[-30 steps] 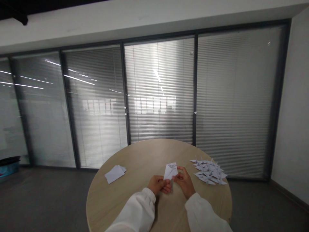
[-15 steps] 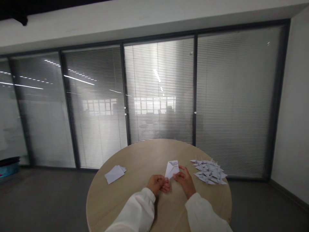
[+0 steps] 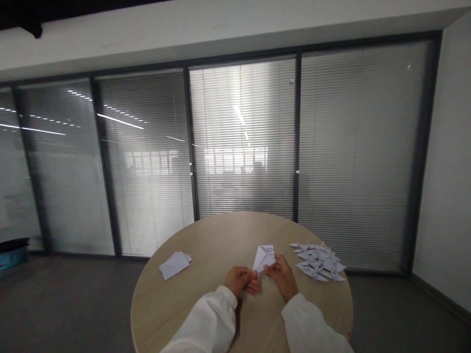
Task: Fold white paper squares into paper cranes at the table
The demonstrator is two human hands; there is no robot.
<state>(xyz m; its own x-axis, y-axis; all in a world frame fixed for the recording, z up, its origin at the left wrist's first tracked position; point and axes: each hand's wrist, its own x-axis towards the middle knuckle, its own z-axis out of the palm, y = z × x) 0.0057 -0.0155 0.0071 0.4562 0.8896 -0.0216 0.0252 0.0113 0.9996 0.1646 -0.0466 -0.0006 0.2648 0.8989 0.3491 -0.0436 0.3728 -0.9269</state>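
Observation:
A partly folded piece of white paper [image 3: 264,257], with printed lines near its upper right, is held up between my two hands over the round table. My left hand [image 3: 243,280] has its fingers closed and pinches the paper's lower left corner. At the paper's right edge my right hand [image 3: 281,275] grips it between thumb and fingers. Folded paper cranes [image 3: 320,262] lie clustered to the right of my right hand. Off to the left lies a small stack of white paper sheets [image 3: 174,265].
The round wooden table [image 3: 206,235] stands before a glass partition with blinds [image 3: 243,137]. A blue container with a dark rim [image 3: 13,255] is on the floor at the far left. A plain wall [image 3: 449,171] rises at the right.
The folded paper has shifted very slightly to the right, with my right hand still on its edge. Both hands keep nearly the same place.

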